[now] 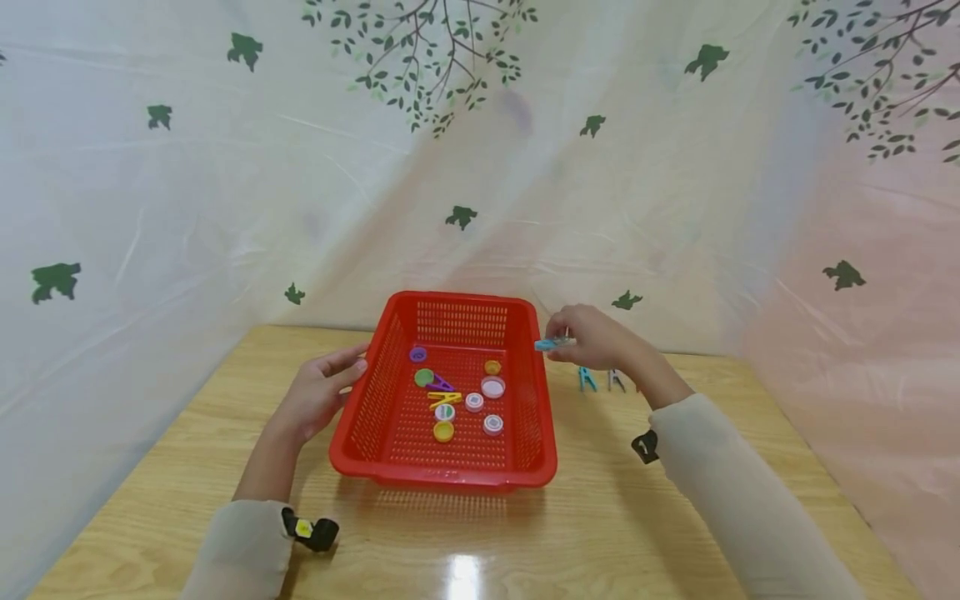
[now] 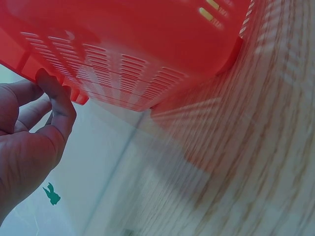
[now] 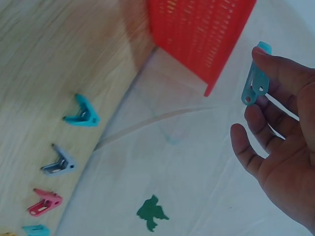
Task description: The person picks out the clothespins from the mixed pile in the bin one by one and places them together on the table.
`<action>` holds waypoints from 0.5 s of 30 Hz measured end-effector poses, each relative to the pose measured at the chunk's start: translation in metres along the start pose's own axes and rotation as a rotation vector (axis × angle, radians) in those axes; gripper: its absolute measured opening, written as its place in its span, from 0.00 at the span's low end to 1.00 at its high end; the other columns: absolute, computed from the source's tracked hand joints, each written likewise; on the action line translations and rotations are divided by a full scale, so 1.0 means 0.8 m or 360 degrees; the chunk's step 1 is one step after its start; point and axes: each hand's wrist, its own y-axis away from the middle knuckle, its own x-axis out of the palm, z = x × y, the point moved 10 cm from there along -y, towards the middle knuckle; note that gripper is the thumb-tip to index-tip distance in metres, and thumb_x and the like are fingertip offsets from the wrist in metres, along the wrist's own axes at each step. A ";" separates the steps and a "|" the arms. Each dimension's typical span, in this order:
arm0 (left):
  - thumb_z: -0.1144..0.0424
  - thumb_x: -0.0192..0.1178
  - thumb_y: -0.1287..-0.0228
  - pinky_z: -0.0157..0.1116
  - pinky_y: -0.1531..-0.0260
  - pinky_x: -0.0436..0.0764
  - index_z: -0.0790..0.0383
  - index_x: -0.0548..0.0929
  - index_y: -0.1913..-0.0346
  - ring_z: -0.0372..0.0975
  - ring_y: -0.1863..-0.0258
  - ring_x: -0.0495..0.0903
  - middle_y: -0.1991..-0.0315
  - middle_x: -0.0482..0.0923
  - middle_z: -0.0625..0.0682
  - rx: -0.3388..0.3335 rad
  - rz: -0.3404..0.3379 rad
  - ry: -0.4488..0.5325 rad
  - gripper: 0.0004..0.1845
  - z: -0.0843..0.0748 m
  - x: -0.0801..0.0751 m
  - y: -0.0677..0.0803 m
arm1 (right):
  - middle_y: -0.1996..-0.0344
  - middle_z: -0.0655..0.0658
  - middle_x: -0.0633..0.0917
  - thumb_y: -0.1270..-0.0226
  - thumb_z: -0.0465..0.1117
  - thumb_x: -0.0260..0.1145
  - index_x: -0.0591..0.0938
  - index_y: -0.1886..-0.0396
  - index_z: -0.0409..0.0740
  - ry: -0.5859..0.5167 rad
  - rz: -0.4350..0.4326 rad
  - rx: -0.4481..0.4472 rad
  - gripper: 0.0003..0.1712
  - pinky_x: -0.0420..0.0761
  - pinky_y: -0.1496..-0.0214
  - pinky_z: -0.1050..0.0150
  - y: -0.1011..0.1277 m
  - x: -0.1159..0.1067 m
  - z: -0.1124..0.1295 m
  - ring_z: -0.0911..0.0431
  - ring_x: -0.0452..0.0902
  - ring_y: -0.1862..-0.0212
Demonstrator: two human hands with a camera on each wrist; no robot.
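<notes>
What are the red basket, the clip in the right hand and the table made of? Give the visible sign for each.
Red basket: looks like moulded plastic, glossy, with slotted walls and a perforated floor.
Blue clip, pinched by the right hand: probably plastic, smooth, uniform colour.
Table: wood-grain surface with a shiny glare, possibly laminate or varnished wood.

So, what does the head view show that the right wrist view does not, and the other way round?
Only the head view shows the left hand touching the basket's side, and the caps and yellow peg inside. Only the right wrist view shows a pink peg on the table. Both show the red basket, the right hand pinching a blue peg, and the teal peg and grey peg on the table.
</notes>
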 end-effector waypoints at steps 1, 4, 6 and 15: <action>0.57 0.58 0.22 0.40 0.47 0.85 0.57 0.70 0.25 0.43 0.44 0.82 0.32 0.72 0.62 0.0004 0.0003 0.0002 0.27 0.000 0.000 0.000 | 0.61 0.48 0.86 0.34 0.39 0.74 0.87 0.60 0.44 0.0013 0.0008 0.0001 0.06 0.84 0.48 0.48 0.002 0.002 -0.005 0.49 0.79 0.54; 0.57 0.58 0.23 0.41 0.47 0.85 0.57 0.70 0.25 0.44 0.44 0.82 0.31 0.72 0.62 0.0010 0.0009 0.0003 0.28 0.000 0.001 0.000 | 0.60 0.47 0.86 0.34 0.40 0.74 0.86 0.57 0.42 0.0068 0.0026 -0.0009 0.09 0.85 0.47 0.48 0.010 0.005 -0.016 0.48 0.81 0.54; 0.57 0.59 0.23 0.41 0.47 0.85 0.57 0.70 0.24 0.44 0.43 0.81 0.31 0.72 0.62 0.0009 0.0009 0.0004 0.28 0.000 0.002 0.000 | 0.59 0.46 0.87 0.33 0.41 0.74 0.86 0.55 0.41 0.0094 0.0043 -0.0026 0.11 0.84 0.46 0.47 0.016 0.007 -0.022 0.48 0.82 0.53; 0.56 0.60 0.24 0.40 0.47 0.84 0.57 0.70 0.24 0.45 0.42 0.81 0.31 0.72 0.62 0.0010 0.0011 0.0005 0.29 0.000 0.001 0.000 | 0.69 0.52 0.83 0.34 0.41 0.74 0.84 0.62 0.44 0.0139 0.0121 -0.0047 0.08 0.83 0.56 0.55 0.035 0.022 -0.049 0.55 0.78 0.65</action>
